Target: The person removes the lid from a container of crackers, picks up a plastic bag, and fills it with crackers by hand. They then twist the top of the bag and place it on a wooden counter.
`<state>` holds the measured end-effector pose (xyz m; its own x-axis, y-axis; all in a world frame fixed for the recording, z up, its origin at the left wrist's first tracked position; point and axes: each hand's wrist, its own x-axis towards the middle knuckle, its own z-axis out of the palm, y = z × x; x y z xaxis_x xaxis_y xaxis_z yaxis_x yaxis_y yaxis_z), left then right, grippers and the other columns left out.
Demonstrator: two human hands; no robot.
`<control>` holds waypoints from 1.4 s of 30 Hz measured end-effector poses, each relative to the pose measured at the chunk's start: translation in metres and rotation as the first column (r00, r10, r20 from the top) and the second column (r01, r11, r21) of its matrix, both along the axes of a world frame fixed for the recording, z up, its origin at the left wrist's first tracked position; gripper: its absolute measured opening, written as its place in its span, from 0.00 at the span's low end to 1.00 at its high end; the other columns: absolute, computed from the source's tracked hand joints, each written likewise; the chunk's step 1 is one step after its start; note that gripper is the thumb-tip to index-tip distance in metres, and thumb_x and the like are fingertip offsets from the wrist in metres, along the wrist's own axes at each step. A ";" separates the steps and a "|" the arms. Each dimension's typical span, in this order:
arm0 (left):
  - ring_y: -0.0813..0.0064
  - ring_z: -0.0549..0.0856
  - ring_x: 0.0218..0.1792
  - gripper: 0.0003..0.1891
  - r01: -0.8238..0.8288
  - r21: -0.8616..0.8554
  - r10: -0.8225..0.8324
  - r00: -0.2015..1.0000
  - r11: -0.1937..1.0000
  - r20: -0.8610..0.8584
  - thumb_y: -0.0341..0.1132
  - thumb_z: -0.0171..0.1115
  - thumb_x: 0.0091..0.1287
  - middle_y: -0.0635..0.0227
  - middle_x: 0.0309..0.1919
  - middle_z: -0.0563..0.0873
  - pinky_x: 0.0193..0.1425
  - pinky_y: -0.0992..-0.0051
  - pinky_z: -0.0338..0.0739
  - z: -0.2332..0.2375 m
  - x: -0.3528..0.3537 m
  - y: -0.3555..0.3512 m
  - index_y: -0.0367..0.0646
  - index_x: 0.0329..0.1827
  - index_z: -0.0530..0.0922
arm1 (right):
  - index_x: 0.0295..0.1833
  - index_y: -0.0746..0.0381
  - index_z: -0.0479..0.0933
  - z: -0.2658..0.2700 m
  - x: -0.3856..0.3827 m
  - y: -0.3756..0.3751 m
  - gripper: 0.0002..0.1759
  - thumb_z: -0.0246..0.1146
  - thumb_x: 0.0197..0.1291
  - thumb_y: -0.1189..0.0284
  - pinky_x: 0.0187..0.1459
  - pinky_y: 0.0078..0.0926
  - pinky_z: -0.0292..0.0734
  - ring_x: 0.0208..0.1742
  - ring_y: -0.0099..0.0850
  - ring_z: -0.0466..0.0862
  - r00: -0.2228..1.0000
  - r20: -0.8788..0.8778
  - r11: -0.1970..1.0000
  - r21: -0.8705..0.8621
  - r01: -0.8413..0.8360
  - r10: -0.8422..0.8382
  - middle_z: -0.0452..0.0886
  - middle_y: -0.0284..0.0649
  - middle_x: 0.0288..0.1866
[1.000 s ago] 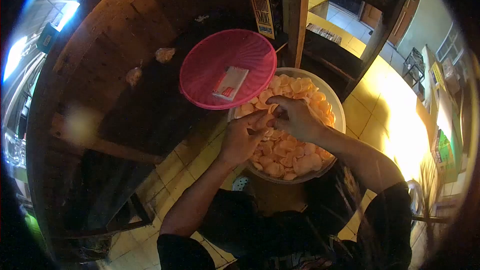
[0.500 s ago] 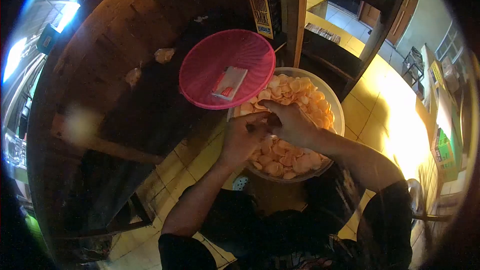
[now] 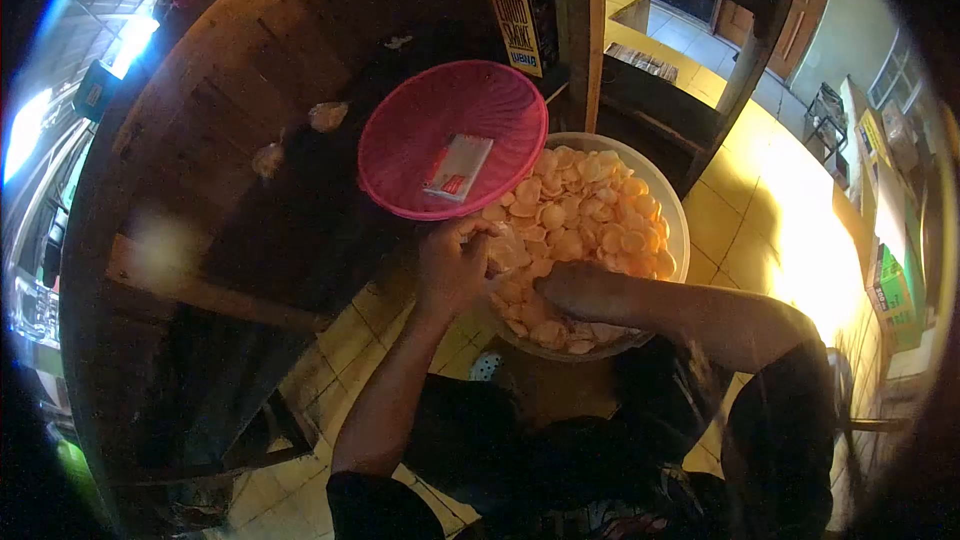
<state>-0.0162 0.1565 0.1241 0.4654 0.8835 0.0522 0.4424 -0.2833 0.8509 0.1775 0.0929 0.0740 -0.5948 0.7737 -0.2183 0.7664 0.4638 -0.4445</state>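
The right hand (image 3: 575,292) lies palm-down with its fingertips buried among round orange crackers (image 3: 590,210) in the wide white bowl (image 3: 672,208), so I cannot tell its grip. The left hand (image 3: 450,265), just beside it, pinches a small clear plastic bag (image 3: 505,252). A rough scoop could crush crackers or jolt the overhanging pink plastic basket (image 3: 400,140) beyond. A second ago both hands met farther up the heap.

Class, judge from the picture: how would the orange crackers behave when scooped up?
Probably light: the crackers are thin curled discs heaped high. Likely brittle, so the right hand pressed in among them could snap some. Loose pieces may slide off the heap.
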 end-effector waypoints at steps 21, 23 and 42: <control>0.68 0.82 0.54 0.30 0.284 0.064 -0.287 0.957 0.957 0.033 0.34 0.67 0.64 0.55 0.59 0.77 0.51 0.70 0.82 0.000 0.038 -0.035 0.37 0.68 0.67 | 0.69 0.64 0.58 0.042 0.027 0.023 0.33 0.61 0.59 0.74 0.58 0.33 0.75 0.57 0.36 0.80 0.717 -0.502 0.873 -0.219 0.436 -0.484 0.77 0.56 0.55; 0.71 0.83 0.51 0.29 0.253 0.178 -0.259 0.966 0.951 0.012 0.35 0.68 0.63 0.58 0.57 0.79 0.50 0.73 0.81 -0.002 0.038 -0.032 0.39 0.67 0.69 | 0.71 0.63 0.53 0.041 0.026 0.024 0.36 0.59 0.58 0.77 0.62 0.33 0.71 0.60 0.37 0.78 0.439 -0.540 0.663 -0.723 0.195 -0.718 0.75 0.54 0.58; 0.78 0.85 0.36 0.15 0.067 -0.109 -0.063 0.997 0.992 0.040 0.26 0.65 0.61 0.63 0.43 0.86 0.41 0.74 0.80 0.007 0.022 -0.014 0.39 0.52 0.81 | 0.67 0.68 0.61 0.054 0.017 0.016 0.35 0.66 0.55 0.77 0.47 0.35 0.83 0.45 0.43 0.86 0.831 -0.506 0.952 0.060 0.301 -0.231 0.83 0.52 0.45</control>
